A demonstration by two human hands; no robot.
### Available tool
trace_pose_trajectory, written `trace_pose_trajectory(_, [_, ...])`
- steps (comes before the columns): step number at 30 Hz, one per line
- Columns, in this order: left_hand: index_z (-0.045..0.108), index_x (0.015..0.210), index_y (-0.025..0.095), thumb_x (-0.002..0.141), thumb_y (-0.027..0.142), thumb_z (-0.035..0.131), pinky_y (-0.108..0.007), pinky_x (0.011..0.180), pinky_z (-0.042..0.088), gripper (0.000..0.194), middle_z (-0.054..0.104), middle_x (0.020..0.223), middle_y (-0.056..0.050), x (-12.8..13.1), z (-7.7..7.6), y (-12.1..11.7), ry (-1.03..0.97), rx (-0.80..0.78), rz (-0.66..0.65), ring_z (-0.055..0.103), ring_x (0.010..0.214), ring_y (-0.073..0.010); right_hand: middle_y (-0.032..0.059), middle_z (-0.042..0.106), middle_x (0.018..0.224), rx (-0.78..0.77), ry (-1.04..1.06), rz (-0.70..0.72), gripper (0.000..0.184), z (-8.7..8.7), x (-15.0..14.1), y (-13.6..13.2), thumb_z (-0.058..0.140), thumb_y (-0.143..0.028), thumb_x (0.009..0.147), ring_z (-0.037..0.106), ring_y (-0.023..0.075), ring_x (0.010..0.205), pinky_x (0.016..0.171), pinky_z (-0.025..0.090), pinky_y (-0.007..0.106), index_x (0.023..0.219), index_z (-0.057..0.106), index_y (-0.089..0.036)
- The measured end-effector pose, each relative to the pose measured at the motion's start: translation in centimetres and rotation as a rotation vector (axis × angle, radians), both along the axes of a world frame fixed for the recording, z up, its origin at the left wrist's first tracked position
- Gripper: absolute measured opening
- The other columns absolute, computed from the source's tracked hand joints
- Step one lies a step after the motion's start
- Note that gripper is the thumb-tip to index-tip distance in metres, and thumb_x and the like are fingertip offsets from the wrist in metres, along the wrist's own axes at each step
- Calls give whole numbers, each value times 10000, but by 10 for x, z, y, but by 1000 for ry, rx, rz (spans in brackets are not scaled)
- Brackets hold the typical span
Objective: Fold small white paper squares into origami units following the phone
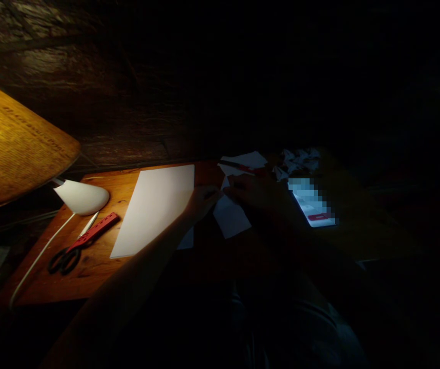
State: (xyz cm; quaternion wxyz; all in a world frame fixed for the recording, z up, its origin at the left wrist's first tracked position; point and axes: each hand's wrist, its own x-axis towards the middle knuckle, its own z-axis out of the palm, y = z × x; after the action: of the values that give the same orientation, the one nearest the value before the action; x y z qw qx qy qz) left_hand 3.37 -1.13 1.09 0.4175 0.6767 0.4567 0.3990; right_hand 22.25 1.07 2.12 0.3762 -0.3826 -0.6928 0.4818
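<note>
Small paper: a pale piece [233,220] lies between the two hands, mid-table, right of the white sheets.
Left hand: [204,201] thumb and finger narrowed to a pinch at the left edge of the small paper.
Right hand: [245,188] fingertips drawn together on its upper part, almost meeting the left ones; dim, finger detail unclear.
White sheets: [158,210] lie flat, with no folds visible, under the left forearm.
Progress: judged mid-work. Small paper lies apart from the white sheets and is in hand, not set aside. Cannot tell whether it bears a crease or tear; how much handling remains is likewise unclear.
Far paper: another piece [258,158] beyond the hands, a dark-and-red tool [237,165] across it; tool type uncertain.
Crumpled heap: [300,160] at the far right, just beyond the phone [321,219], whose screen glows.
Scissors: [69,260] black handles toward the near left, a red strip [99,229] adjoining them; neither hand touches them.
Light: lamp [83,197] at left on the wooden table [77,284]; the right side falls into darkness.
</note>
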Motion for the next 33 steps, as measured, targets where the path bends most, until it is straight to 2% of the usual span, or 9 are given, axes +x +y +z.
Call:
trace_pose_trajectory(4, [521, 591, 172, 772, 448, 607, -225, 504, 266, 341, 394, 539, 47, 1, 0, -1, 13, -22, -38, 349, 526, -89, -15, 567, 679, -14, -17, 1, 250, 4, -1, -2, 658, -421, 782, 481, 122, 630, 577, 361, 253, 724, 590, -188])
trace_pose_trajectory(12, [507, 585, 174, 765, 439, 605, -227, 498, 254, 334, 396, 533, 50, 2, -3, 0, 5, -23, -70, 345, 509, -84, -39, 510, 618, -14, 135, 81, 258, 0, -2, 4, 687, -383, 730, 437, 104, 597, 572, 359, 246, 630, 551, -187])
trace_pose_trajectory(17, [506, 584, 174, 778, 431, 597, -225, 501, 254, 335, 404, 539, 48, 2, -4, 0, 4, -16, -104, 347, 516, -84, -23, 573, 661, -47, 76, 69, 187, 0, 0, 2, 681, -362, 753, 487, 120, 622, 589, 389, 258, 722, 621, -188])
trace_pose_trajectory(25, [451, 567, 183, 786, 414, 593, -224, 494, 224, 348, 348, 524, 58, 1, -5, -3, 63, 6, -119, 309, 505, -79, 26, 685, 771, 48, -45, 107, 223, 4, 4, 4, 701, -408, 758, 581, 146, 704, 631, 432, 273, 729, 687, -188])
trace_pose_trajectory(29, [463, 568, 181, 786, 414, 593, -223, 496, 229, 344, 360, 524, 57, 1, -5, -3, 72, 18, -123, 317, 506, -79, 23, 698, 772, 3, -53, 114, 193, 9, 4, 2, 704, -392, 753, 575, 144, 687, 623, 422, 271, 727, 700, -202])
trace_pose_trajectory(33, [466, 569, 181, 769, 419, 601, -221, 487, 228, 339, 361, 525, 56, 1, -3, -2, 50, 4, -108, 318, 506, -80, 13, 678, 727, -48, 22, 82, 248, 6, 2, 2, 726, -438, 723, 566, 143, 666, 613, 422, 274, 703, 685, -194])
